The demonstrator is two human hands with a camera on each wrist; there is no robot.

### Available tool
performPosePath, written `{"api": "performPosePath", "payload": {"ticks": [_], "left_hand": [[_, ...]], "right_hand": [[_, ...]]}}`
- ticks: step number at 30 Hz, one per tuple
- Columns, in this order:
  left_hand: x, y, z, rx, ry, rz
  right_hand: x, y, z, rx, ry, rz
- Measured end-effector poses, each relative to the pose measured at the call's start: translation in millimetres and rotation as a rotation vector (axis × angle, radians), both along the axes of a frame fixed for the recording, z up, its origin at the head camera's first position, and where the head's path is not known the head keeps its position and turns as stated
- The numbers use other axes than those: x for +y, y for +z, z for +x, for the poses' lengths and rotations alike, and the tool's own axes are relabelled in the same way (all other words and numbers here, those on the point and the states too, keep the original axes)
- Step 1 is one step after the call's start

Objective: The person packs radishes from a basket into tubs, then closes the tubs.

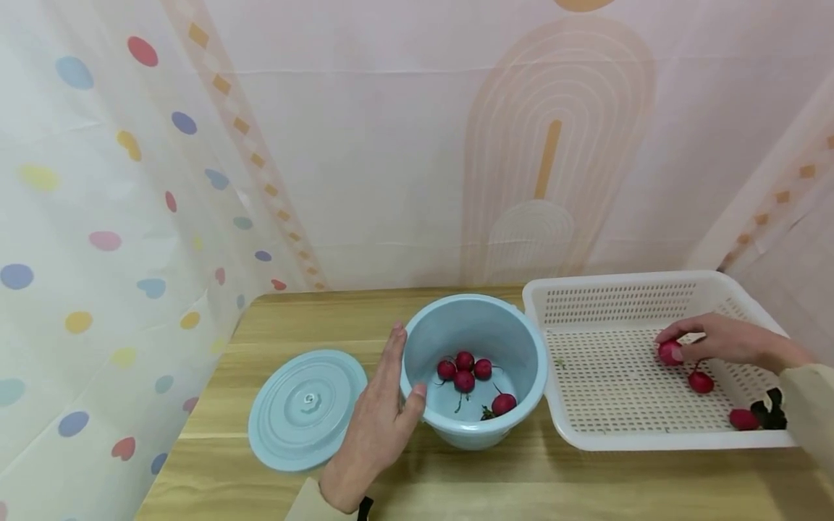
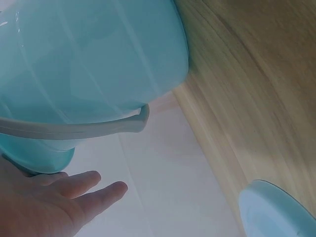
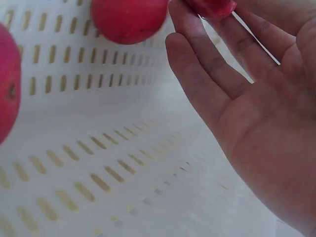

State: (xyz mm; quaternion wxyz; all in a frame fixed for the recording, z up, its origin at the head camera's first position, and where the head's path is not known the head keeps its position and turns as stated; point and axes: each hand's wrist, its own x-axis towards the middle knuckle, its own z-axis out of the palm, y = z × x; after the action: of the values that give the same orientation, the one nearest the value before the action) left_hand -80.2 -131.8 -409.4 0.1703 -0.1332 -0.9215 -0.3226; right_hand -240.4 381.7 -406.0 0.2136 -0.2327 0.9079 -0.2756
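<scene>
Over the white slotted basket (image 1: 619, 443), my right hand (image 1: 739, 341) pinches a red radish (image 1: 669, 353) between thumb and fingers. In the right wrist view that radish (image 3: 213, 7) shows only partly, at the fingertips. Another radish (image 1: 701, 381) lies just below the hand, and one with dark leaves (image 1: 744, 419) is near the basket's front right corner. My left hand (image 1: 378, 423), fingers extended and thumb apart, is at the left side of a light blue bucket (image 1: 474, 433). Several radishes (image 1: 464, 381) lie on the bucket's bottom.
Left of the bucket, a round light blue lid (image 1: 296, 434) lies flat on the wooden table (image 1: 215, 441). The bucket's grey handle (image 2: 69, 130) hangs along its side. A patterned curtain (image 1: 391, 181) stands behind the table and on both sides.
</scene>
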Motion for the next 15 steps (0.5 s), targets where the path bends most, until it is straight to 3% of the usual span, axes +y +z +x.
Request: {"api": "performPosePath", "payload": {"ticks": [7, 15], "left_hand": [[-1.7, 2.5, 0.7, 0.013, 0.004, -0.012], [1.1, 2.7, 0.6, 0.013, -0.012, -0.007]], "right_hand": [[-1, 19.3, 2.9, 0.027, -0.07, -0.021], [4, 42.1, 16.3, 0.156, -0.131, 0.036]]}}
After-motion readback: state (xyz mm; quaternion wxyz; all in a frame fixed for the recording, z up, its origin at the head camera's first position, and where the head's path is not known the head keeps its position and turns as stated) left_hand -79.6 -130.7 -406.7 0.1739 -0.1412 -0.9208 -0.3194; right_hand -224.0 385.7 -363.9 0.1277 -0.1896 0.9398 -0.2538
